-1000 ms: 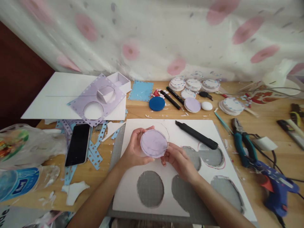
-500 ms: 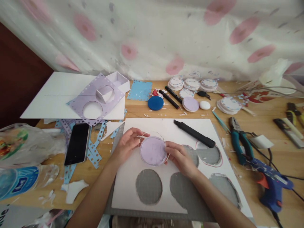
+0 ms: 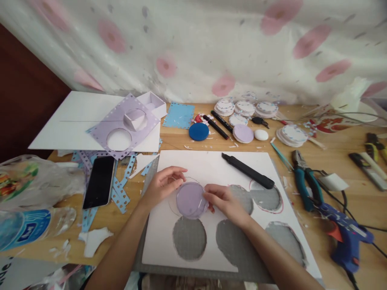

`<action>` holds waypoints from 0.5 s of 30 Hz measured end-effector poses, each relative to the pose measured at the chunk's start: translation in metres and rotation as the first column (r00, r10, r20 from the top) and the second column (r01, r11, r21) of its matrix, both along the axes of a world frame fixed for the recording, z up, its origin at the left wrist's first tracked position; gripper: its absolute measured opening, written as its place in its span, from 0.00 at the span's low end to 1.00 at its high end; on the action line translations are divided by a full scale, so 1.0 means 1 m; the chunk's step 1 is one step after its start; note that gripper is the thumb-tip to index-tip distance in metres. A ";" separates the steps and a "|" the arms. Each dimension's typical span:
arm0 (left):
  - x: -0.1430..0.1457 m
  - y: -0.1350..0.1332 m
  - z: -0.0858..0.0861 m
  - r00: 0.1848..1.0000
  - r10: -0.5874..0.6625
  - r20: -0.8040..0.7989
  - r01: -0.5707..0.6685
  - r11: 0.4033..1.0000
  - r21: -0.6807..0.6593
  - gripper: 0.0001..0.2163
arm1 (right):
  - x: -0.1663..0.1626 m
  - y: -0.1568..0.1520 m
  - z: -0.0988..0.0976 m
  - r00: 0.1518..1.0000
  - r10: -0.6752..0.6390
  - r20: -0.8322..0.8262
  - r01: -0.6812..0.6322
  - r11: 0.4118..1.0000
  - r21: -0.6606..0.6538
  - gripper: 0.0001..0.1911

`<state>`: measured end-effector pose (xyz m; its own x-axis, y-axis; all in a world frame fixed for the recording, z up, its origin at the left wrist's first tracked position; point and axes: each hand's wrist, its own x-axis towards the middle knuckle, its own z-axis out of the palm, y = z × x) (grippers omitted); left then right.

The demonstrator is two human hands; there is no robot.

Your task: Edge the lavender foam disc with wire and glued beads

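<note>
A round lilac disc (image 3: 190, 200) is held above the white board by my right hand (image 3: 222, 200), thumb and fingers closed on its right edge. At the disc's upper left is my left hand (image 3: 165, 184), its thumb and fingertips pinched together on a thin pale strip. That strip (image 3: 173, 207) curves in a loose loop around the disc, and part of it is hidden by my fingers. Beneath lies the white board (image 3: 160, 245) with several round cut-outs, resting on a grey cutting mat (image 3: 190, 237). A black marker (image 3: 249, 170) lies on the board's upper right.
Right are pliers (image 3: 307, 181) and a blue glue gun (image 3: 347, 237). Behind the board lie a blue disc (image 3: 198, 131), a lilac-topped disc (image 3: 243, 133) and stacked trimmed discs (image 3: 292, 135). Left are a phone (image 3: 99, 182), paper scraps (image 3: 120, 195) and a plastic bottle (image 3: 33, 227).
The lilac disc has moved slightly towards me and left in my right hand. My left fingertips have come away from its edge, and the loop now shows wider on the left.
</note>
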<state>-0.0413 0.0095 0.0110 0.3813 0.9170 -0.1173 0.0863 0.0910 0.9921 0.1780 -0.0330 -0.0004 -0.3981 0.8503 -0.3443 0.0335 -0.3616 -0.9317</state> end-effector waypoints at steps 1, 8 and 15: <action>0.000 -0.001 0.001 0.999 -0.022 -0.030 0.023 0.999 0.032 0.11 | 0.000 0.000 -0.001 1.000 0.009 0.010 -0.009 1.000 0.005 0.18; 0.003 -0.005 0.005 0.922 -0.011 -0.388 0.168 0.912 0.374 0.09 | -0.003 -0.001 -0.001 0.999 0.017 0.045 -0.020 0.998 0.054 0.19; 0.011 -0.005 0.011 0.787 0.216 -0.578 0.284 0.704 0.650 0.08 | -0.008 -0.003 -0.004 0.997 -0.030 0.074 0.024 0.996 0.086 0.18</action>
<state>-0.0303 0.0043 0.0222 0.4966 0.8076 0.3181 0.6371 -0.5881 0.4982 0.1699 -0.0357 -0.0049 -0.3500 0.8879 -0.2984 0.0962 -0.2828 -0.9543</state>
